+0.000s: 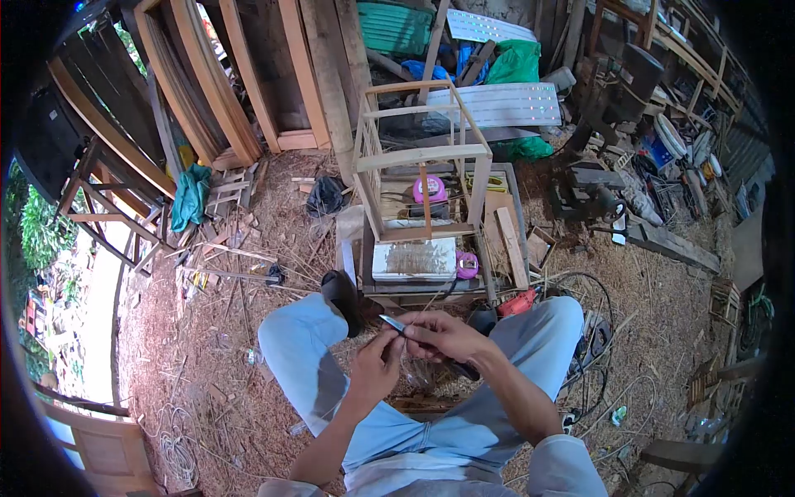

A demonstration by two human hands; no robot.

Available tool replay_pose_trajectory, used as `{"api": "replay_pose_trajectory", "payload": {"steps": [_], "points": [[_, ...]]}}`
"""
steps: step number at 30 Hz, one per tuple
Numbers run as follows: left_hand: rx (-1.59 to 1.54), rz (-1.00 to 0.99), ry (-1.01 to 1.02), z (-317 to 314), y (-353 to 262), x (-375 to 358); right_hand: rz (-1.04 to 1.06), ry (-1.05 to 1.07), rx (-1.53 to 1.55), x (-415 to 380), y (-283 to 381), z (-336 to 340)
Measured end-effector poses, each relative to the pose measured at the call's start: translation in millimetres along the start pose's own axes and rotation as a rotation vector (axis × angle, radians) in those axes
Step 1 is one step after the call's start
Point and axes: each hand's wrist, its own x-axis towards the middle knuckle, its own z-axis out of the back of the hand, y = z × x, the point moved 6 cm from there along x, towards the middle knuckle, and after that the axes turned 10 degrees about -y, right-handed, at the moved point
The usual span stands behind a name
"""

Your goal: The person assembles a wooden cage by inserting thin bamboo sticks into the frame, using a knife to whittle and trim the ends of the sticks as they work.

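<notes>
In the head view my right hand (447, 336) is closed around the dark handle of a knife (392, 324). Its pale blade points up and to the left, and the dark handle end shows below my palm. My left hand (378, 361) is pinched close against the right, just under the blade. Whatever lies between its fingertips is too small to make out. Both hands are over my lap, between my bent knees. Beyond them stands a wooden frame (422, 157) with thin upright bars, on a low workbench (389, 287).
A white block (414, 258) and pink tape measures (467, 265) (428, 189) lie around the frame. A red power tool (517, 303) and black cable (611, 331) are near my right knee. Wood shavings (207, 323) cover the ground. Door frames (195, 83) lean at the left.
</notes>
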Motion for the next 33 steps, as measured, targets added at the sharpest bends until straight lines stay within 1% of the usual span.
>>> {"api": "replay_pose_trajectory", "payload": {"steps": [2,4,5,7,8,10,11,12,14,15,16,18,19,20,22,23,25,26,28,29,30,32,33], "points": [[0.020,0.029,0.004,-2,2,-1,-0.031,-0.041,0.001,0,-4,4],[-0.015,0.022,-0.018,0,-1,-4,0.035,-0.074,-0.158,-1,1,10],[-0.014,0.023,-0.017,0,-1,-5,0.033,-0.074,-0.156,0,2,11],[-0.072,0.086,-0.002,-1,1,-7,0.120,-0.049,-0.257,0,8,13],[-0.069,0.092,0.002,3,3,-10,0.115,-0.049,-0.251,-1,8,20],[-0.031,0.078,0.022,13,5,-11,-0.015,-0.268,-0.171,-2,6,53],[-0.027,0.079,0.022,16,5,-12,-0.006,-0.199,-0.112,-5,12,54],[0.001,0.090,0.036,17,6,-14,-0.006,-0.197,-0.110,-4,11,51],[0.022,0.104,0.042,14,4,-11,-0.064,-0.183,0.087,-4,5,43],[0.011,0.008,0.030,10,-5,-5,-0.098,-0.096,0.145,-3,3,28],[0.002,-0.087,0.021,9,-13,-2,-0.098,-0.094,0.147,0,-2,20],[0.034,-0.102,0.019,4,-13,-3,-0.021,0.010,0.094,5,-7,1],[0.064,-0.118,0.016,1,-12,-2,0.073,-0.040,0.034,6,-4,0],[0.061,-0.121,0.018,0,-9,-2,0.076,-0.044,0.032,6,-5,1],[0.015,-0.128,0.022,0,-5,-3,0.154,-0.083,-0.116,9,-8,7],[0.017,-0.126,0.021,1,-6,-3,0.152,-0.081,-0.115,11,-11,9],[0.008,-0.126,0.012,5,-12,-3,0.208,-0.184,-0.205,12,-10,18],[0.007,-0.125,0.013,7,-13,-4,0.206,-0.185,-0.204,9,-5,24],[0.021,0.010,0.046,11,-4,-6,-0.086,-0.066,0.070,3,-4,31],[0.021,0.009,0.045,11,-4,-7,-0.026,-0.013,0.131,1,-1,29],[-0.019,0.037,0.073,6,-2,-8,-0.026,-0.009,0.127,3,-4,26],[-0.063,0.067,0.097,1,1,-9,-0.099,0.033,0.331,6,-15,11],[0.000,-0.008,0.063,2,-2,-7,-0.146,0.028,0.280,5,-21,3]]}}
